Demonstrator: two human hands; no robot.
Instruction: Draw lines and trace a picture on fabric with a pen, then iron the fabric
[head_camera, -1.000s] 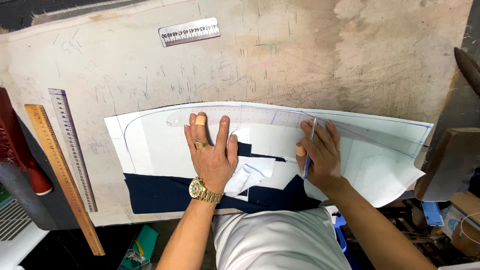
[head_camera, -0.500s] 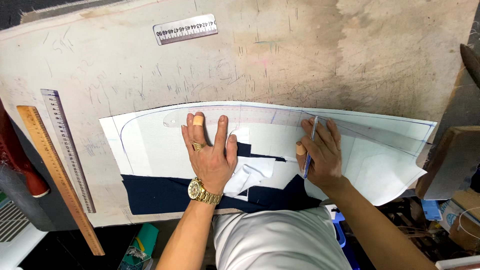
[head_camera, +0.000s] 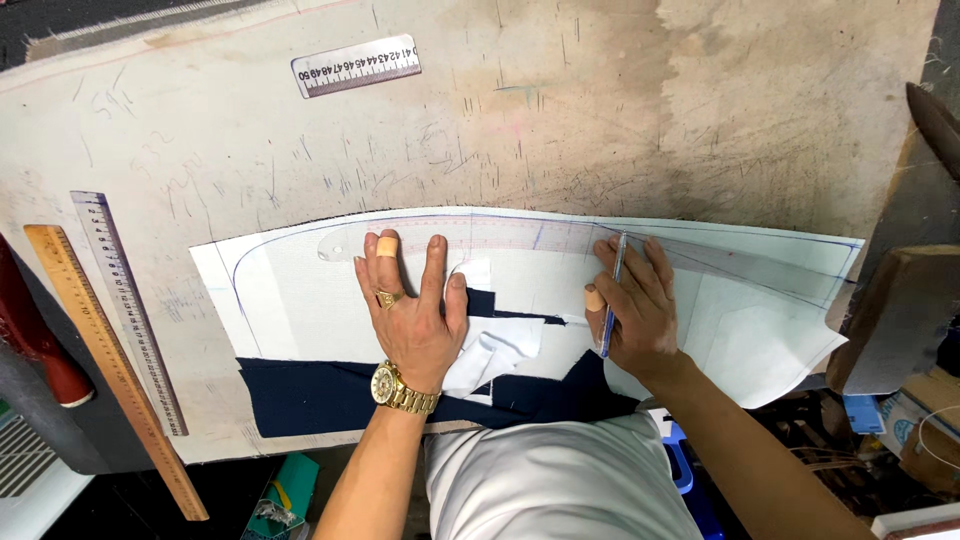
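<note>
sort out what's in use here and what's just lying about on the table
In use:
left hand pressing the clear curved ruler
right hand holding the pen
white pattern paper
dark blue cloth

Lying about:
wooden ruler
grey ruler
short metal ruler
cardboard box
</note>
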